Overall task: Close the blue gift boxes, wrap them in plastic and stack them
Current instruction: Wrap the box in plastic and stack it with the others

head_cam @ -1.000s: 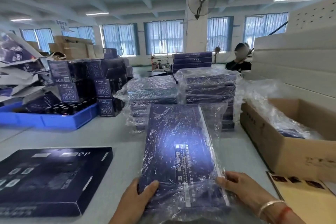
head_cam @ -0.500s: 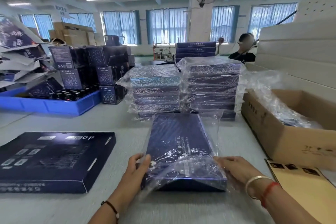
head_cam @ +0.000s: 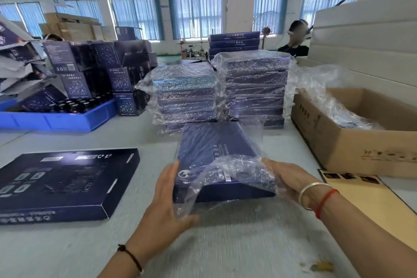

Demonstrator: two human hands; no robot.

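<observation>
The blue gift box (head_cam: 216, 153) sits between my hands, its near end lifted off the gray table (head_cam: 67, 250), inside a loose clear plastic bag (head_cam: 239, 169) that bunches at the near end. My left hand (head_cam: 165, 201) presses flat against the box's left side, fingers straight, thumb under the loose plastic. My right hand (head_cam: 286, 176) cups the right near corner through the plastic. Just beyond my hands stand two stacks of wrapped boxes (head_cam: 255, 88). Left of my left hand lies another dark box (head_cam: 65, 183); right of my right hand stands an open cardboard carton (head_cam: 352, 142).
</observation>
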